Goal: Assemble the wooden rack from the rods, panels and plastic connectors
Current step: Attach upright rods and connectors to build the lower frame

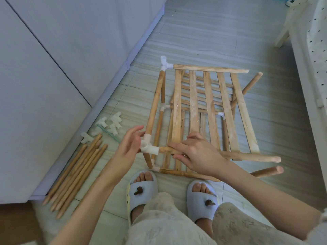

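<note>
- Two feet in pale slippers [143, 190] on the tiled floor [203, 41], nearest the camera.
- Loose bundle of wooden rods [76, 175] lies on the floor at near left, beside the base of a grey cabinet [53, 68].
- Right hand [198, 154] rests on the near horizontal rod [247, 156] of the half-built rack [208, 106], fingers laid along it and curled over it.
- Left hand [129, 145], fingers spread and relaxed, touches the white corner connector [148, 147] at the rack's near-left corner; firm grip cannot be told.
- Rack sits mid-floor just beyond the feet, slatted panels [194, 103] stacked in it.
- Spare plastic connectors [111, 126] piled left of the rack, by the cabinet base.
- Far-left corner carries another connector [165, 63].
</note>
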### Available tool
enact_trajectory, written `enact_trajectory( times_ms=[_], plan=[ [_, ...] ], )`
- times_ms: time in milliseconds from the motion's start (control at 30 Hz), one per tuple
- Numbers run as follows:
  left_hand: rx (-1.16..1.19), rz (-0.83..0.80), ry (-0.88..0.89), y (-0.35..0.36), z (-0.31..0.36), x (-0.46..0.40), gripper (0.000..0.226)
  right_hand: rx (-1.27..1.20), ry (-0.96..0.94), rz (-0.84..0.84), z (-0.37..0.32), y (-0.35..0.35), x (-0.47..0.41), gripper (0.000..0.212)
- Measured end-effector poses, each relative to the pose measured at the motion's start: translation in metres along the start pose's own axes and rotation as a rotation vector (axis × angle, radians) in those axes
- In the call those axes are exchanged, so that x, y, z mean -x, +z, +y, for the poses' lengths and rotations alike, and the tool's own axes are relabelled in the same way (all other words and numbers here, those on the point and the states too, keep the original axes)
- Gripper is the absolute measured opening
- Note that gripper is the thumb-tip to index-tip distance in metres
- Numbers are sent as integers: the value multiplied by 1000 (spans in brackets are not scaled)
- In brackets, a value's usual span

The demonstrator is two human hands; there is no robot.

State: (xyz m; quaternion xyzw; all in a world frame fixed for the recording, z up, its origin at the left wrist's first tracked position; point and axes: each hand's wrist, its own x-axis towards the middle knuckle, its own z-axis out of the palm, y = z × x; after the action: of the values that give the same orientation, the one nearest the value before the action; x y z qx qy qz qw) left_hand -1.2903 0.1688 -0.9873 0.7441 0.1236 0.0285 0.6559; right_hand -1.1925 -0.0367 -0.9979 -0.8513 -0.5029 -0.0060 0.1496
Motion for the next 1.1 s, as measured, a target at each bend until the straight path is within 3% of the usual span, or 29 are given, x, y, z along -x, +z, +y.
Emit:
enact_trajectory(
  times_ms=[133, 333, 600, 767, 1100],
  plan=[
    [-226, -177, 63, -5, -8, 5, 51, 4, 18, -39, -3, 0, -2, 45],
    [-194, 7, 34, 14, -13, -5, 29, -42, 21, -107, -3, -5, -2, 48],
    [-201, 171, 45, 33, -19, 2, 37, -50, 39, 16, -2, -7, 4, 38],
    [-173, 190, 61, 33, -22, 3, 41, -56, 30, 75, -3, -3, 3, 36],
    [-176, 113, 4, 29, -15, 1, 39, -113, 19, 2, -2, -2, 5, 36]
  ],
)
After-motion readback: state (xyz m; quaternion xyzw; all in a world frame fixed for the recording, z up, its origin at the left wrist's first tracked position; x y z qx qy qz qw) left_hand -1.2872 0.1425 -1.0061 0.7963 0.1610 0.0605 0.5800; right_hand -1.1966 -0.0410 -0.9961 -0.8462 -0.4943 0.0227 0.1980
